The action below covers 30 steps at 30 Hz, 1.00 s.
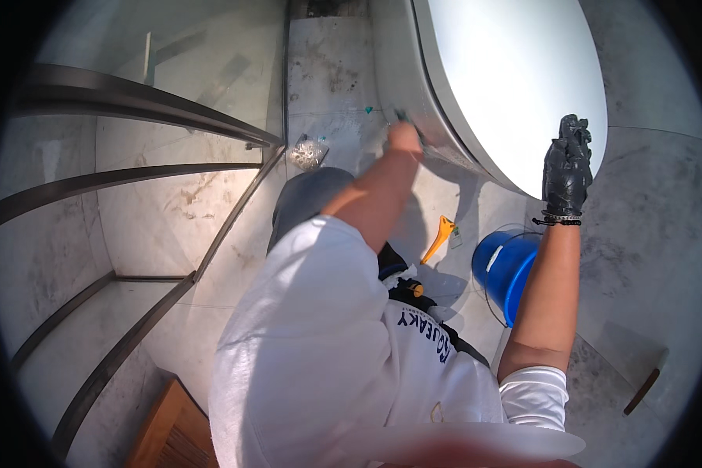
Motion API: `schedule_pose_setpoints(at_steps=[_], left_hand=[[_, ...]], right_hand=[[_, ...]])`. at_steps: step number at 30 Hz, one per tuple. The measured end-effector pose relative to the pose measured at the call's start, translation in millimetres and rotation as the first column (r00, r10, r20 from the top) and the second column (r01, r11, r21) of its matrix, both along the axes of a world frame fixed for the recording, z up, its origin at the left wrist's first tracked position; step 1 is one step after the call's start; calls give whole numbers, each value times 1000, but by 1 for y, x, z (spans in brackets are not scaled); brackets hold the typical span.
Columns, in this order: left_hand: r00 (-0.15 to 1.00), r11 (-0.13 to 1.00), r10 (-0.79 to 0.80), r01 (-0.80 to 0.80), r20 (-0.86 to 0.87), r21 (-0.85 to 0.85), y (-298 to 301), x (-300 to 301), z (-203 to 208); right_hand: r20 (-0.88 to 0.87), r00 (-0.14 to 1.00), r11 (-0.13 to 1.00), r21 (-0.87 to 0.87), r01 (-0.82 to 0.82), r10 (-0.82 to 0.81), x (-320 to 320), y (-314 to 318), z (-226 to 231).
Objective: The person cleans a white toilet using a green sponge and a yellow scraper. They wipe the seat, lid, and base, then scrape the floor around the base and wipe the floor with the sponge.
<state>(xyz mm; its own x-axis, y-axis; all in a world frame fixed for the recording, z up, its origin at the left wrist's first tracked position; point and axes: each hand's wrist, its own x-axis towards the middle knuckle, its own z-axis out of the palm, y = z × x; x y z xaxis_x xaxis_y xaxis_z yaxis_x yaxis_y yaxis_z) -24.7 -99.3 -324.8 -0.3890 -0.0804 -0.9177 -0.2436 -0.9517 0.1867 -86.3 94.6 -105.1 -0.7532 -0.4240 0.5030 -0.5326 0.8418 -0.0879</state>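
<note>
My left hand point(404, 136) reaches down to the lower outer side of a white oval bathtub point(515, 70). Motion blurs it, and the fingers are hidden; a small dark greenish patch shows by their tips, too unclear to name. My right hand point(567, 168), in a black glove with a dark bracelet at the wrist, is on the near right part of the tub's rim, its fingers bunched and bent. Below the tub, a yellow-orange handled tool point(438, 239) lies on the floor beside a small green card point(455, 237). A blue bucket point(491, 261) stands under my right forearm.
Dark-framed glass panels point(156, 113) rise along the left. A clear plastic bag point(308, 153) with pale contents lies by the frame's foot, near my grey-clad knee point(308, 199). A slatted wooden piece of furniture point(175, 429) stands at lower left. Stained pale tiles point(331, 62) cover the floor.
</note>
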Motion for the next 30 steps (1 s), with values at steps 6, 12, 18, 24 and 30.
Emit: schedule_pose_setpoints(at_steps=[6, 12, 18, 24, 30], left_hand=[[998, 995, -47, 50, 39, -81, 21, -3, -4], [878, 740, 475, -355, -69, 572, 113, -1, -29], [846, 903, 424, -421, -323, 82, 2, -38, -98], [931, 966, 253, -256, -262, 24, -11, -37, -89], [864, 849, 496, -462, -85, 255, 55, -18, -99]], right_hand=[[-36, 994, 995, -4, -103, 103, 4, -4, 5], [42, 997, 998, 25, -58, 57, 6, -13, 14], [120, 979, 985, -71, -155, 163, 8, -15, 16], [256, 953, 983, -123, -135, 163, 9, -18, 19], [260, 955, 990, -46, -132, 140, 9, -27, 26]])
